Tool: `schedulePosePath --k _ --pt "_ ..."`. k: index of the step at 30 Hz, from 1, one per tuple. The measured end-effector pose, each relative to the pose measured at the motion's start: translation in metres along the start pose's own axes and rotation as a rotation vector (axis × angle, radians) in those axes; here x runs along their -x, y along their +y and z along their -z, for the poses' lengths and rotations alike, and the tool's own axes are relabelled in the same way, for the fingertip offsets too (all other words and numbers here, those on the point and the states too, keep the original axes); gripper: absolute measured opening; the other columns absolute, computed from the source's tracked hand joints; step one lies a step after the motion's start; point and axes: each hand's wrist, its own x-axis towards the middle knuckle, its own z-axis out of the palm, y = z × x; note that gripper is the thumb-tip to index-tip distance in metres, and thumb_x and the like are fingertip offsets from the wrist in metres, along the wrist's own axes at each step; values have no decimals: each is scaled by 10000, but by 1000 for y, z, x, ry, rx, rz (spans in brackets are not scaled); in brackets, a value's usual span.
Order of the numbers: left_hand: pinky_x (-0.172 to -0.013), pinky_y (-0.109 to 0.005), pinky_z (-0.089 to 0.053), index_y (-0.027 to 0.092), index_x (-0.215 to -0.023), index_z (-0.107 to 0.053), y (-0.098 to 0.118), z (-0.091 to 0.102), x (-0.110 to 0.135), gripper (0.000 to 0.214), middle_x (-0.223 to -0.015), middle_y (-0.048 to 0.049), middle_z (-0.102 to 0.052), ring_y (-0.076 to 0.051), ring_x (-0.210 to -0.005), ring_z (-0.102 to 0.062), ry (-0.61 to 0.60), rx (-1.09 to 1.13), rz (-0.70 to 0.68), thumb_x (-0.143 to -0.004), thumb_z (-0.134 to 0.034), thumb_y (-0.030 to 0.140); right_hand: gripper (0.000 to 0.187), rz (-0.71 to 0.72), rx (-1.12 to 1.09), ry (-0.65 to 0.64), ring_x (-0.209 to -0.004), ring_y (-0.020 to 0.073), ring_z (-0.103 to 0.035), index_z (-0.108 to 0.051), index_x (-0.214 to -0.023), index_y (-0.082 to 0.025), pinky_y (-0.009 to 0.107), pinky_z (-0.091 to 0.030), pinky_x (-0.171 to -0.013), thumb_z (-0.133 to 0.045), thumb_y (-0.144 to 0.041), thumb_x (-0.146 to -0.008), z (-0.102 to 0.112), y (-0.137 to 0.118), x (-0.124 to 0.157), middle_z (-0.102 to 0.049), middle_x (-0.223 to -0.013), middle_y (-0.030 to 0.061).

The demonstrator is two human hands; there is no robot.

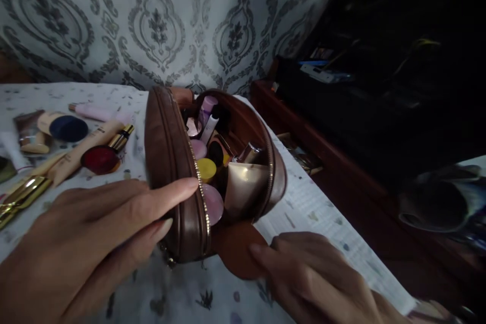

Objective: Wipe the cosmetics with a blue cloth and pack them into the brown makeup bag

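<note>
Now | left grip (94,228) — parted, touching bag (164,142) | right grip (319,271) — pinching flap (236,250)

A brown bag (167,136) sits open on a white printed cloth (311,223) near a pale pink tube (98,113) and other loose cosmetics (85,147).

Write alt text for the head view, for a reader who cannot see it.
An open brown zip bag holds cosmetics; the person's left hand touches its zipped edge while the right hand grips a round brown piece at its near end. Other cosmetics lie left on patterned cloth.
</note>
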Motion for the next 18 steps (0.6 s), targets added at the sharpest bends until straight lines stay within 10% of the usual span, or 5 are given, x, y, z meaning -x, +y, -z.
schedulePosePath --k 3,11,18 --pt "-778 -300 -590 546 -1409 -448 8 5 9 532 -1050 76 -755 -193 -802 -717 0 -95 -135 -903 -523 402 420 -59 28 55 -659 126 -657 -459 -1331 -137 254 -570 -657 -461 -20 -928 -2 -7 -1 -696 -789 9" --pt "-709 -258 -563 363 -1264 -595 -5 18 55 366 -907 46 -751 -195 -805 -715 -81 -122 108 -915 -521 447 594 -143 -45 153 -579 118 -631 -316 -1505 -195 249 -571 -644 -463 -86 -940 -7 -47 -10 -652 -711 -34" --pt "-840 -237 -595 313 -1210 -651 -32 20 86 331 -1145 21 -754 -212 -1012 -733 -116 -218 -14 -914 -551 422 816 -465 -601 73 -543 105 -541 -37 -1576 -173 215 -490 -537 -461 -121 -880 -43 -79 -31 -575 -671 -69"
